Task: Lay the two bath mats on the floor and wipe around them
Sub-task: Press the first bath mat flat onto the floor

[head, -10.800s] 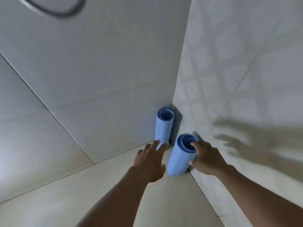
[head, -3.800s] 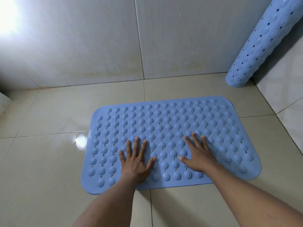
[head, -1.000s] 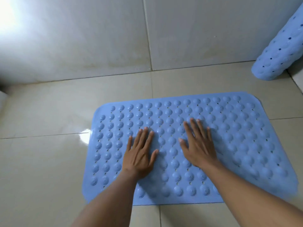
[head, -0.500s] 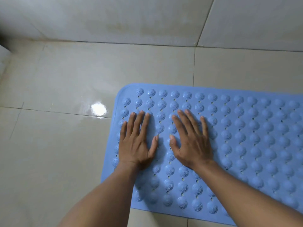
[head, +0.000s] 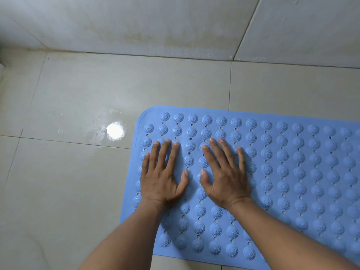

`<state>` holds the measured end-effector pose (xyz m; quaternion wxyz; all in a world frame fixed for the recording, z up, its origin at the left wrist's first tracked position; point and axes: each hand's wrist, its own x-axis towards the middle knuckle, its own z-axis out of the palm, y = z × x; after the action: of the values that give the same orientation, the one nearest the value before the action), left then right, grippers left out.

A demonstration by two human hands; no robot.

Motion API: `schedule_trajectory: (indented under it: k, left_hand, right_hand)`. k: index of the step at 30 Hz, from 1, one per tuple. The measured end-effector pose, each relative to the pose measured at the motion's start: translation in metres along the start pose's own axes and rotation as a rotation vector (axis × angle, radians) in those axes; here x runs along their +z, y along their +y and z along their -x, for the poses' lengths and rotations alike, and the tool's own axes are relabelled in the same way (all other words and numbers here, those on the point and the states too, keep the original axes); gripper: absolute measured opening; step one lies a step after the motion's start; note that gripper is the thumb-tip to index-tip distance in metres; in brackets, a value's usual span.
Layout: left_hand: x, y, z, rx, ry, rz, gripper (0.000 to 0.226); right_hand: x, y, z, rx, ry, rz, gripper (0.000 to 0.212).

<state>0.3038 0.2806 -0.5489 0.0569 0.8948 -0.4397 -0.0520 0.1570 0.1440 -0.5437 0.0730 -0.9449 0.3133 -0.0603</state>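
Note:
A blue bath mat (head: 292,172) with rows of round bumps and small holes lies flat on the tiled floor, running off the right edge of the view. My left hand (head: 161,176) rests palm down on the mat's left end, fingers spread. My right hand (head: 226,176) lies flat just beside it, also palm down with fingers apart. Neither hand grips anything. The second mat is out of view.
Beige floor tiles (head: 68,182) stretch to the left of the mat, with a bright wet glare spot (head: 115,131). A stained tiled wall (head: 155,26) rises along the far side, close behind the mat.
Both hands have slid leftward along the mat to its left end, still pressed flat. The view has shifted left, so the rolled mat at the right is no longer seen.

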Motion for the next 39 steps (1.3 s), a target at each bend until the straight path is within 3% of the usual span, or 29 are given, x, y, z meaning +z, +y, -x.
schedule_trajectory:
  k: [13,19,23,29,34,39]
  left_hand:
    - [-0.007,0.005,-0.001,-0.038,-0.162,0.035,0.082]
    - [0.002,0.084,0.065,-0.139,-0.179,0.131,0.098]
    - [0.016,0.140,0.105,-0.011,-0.163,0.127,0.095]
    - [0.024,0.212,0.103,0.443,-0.145,0.085,0.078]
    - [0.038,0.265,0.090,0.552,-0.137,0.069,0.073]
    - [0.046,0.273,0.090,0.589,-0.108,0.081,0.074]
  right_hand:
    - [0.001,0.000,0.007,0.020,-0.043,-0.065,0.064]
    - [-0.009,0.046,0.093,0.057,-0.070,-0.070,0.062]
    - [-0.032,0.122,0.179,0.167,-0.088,-0.015,0.064]
    - [-0.050,0.179,0.210,0.478,-0.010,-0.027,0.062]
    - [-0.052,0.206,0.211,0.468,0.052,-0.044,0.054]
    - [-0.040,0.201,0.214,0.473,0.138,-0.056,0.048]
